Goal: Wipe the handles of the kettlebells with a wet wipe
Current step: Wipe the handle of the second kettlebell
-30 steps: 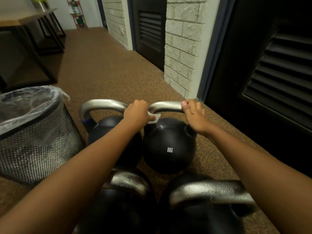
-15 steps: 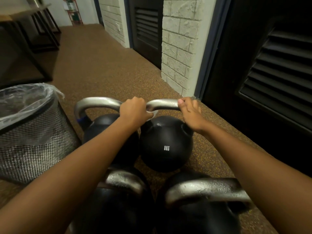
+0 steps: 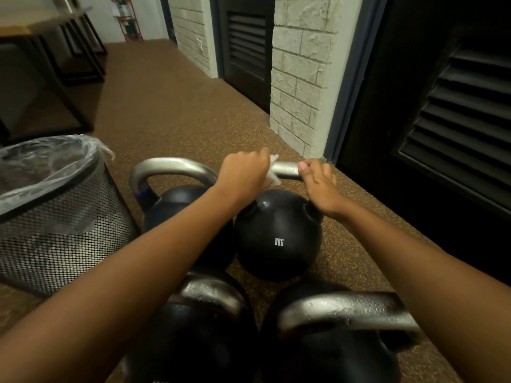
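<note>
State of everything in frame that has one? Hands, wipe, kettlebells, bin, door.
wet wipe: bunched, on a handle
far right kettlebell: upright on floor, handle gripped by both hands
left hand: grips wet wipe against that handle
right hand: grips the handle's right end
far left kettlebell: upright, handle free
near left kettlebell: upright, handle free
near right kettlebell: upright, handle free
bin: upright, lined with a bag
door: shut
</note>
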`<state>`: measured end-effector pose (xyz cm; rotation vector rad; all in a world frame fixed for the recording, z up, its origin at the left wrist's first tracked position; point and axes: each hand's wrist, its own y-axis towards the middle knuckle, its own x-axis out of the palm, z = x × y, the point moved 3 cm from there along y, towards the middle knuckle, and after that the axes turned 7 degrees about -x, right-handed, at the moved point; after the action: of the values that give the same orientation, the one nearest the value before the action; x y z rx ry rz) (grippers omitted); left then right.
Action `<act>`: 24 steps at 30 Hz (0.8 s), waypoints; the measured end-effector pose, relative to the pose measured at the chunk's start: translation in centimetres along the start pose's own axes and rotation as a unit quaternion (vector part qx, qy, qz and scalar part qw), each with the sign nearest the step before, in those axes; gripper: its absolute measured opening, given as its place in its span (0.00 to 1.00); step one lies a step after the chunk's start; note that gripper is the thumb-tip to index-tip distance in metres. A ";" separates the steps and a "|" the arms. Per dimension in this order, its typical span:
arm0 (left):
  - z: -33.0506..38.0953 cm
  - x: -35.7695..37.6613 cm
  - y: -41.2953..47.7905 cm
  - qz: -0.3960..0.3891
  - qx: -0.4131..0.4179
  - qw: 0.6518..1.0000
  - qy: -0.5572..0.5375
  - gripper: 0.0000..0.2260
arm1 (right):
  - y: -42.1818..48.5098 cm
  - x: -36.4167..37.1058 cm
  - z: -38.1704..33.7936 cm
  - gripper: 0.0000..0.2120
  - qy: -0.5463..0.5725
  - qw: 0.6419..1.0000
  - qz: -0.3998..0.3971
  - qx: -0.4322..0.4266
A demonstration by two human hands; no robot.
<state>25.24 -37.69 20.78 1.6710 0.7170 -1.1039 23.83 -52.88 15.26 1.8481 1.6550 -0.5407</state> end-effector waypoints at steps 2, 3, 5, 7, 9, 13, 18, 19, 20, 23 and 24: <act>0.9 0.0 0.3 0.000 0.042 0.999 -0.009 0.18 | -0.1 -0.1 -0.1 0.18 0.000 1.000 -0.002 0.002; 1.0 0.0 0.4 -0.002 0.052 0.999 -0.017 0.18 | -0.1 -0.1 -0.1 0.18 0.000 1.000 -0.003 0.003; 0.6 0.3 0.4 -0.009 0.052 0.998 -0.046 0.20 | -0.1 -0.2 -0.1 0.18 -0.002 1.000 -0.006 0.004; -0.5 0.9 0.3 -0.033 0.046 0.993 -0.104 0.22 | 0.0 -0.2 -0.1 0.18 -0.004 1.000 -0.008 0.003; -2.0 1.7 0.2 -0.082 0.038 0.977 -0.195 0.21 | 0.0 -0.2 0.0 0.18 -0.006 1.000 -0.010 0.002; -4.0 2.4 -0.1 -0.192 -0.029 0.927 -0.320 0.19 | 0.0 -0.2 0.1 0.18 -0.003 1.000 -0.012 0.000; -2.3 1.7 1.2 -0.202 -0.092 0.926 -0.306 0.21 | 0.0 -0.2 0.1 0.18 0.000 1.000 -0.012 -0.003; -1.5 1.8 1.5 -0.190 -0.081 0.932 -0.299 0.20 | 0.0 -0.2 0.2 0.18 0.000 1.000 -0.010 -0.003; -0.9 1.8 1.6 -0.181 -0.074 0.933 -0.302 0.18 | 0.0 -0.2 0.1 0.18 0.000 1.000 -0.009 -0.004; -0.7 2.5 1.8 -0.187 -0.066 0.918 -0.344 0.16 | 0.0 -0.2 0.2 0.18 0.000 1.000 -0.009 -0.004; -1.2 2.7 1.8 -0.195 -0.072 0.910 -0.359 0.16 | 0.0 -0.2 0.2 0.18 -0.002 1.000 -0.010 -0.005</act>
<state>28.32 -37.37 19.15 0.8898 0.6273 -1.7660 23.79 -53.16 15.29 1.8227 1.6725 -0.5442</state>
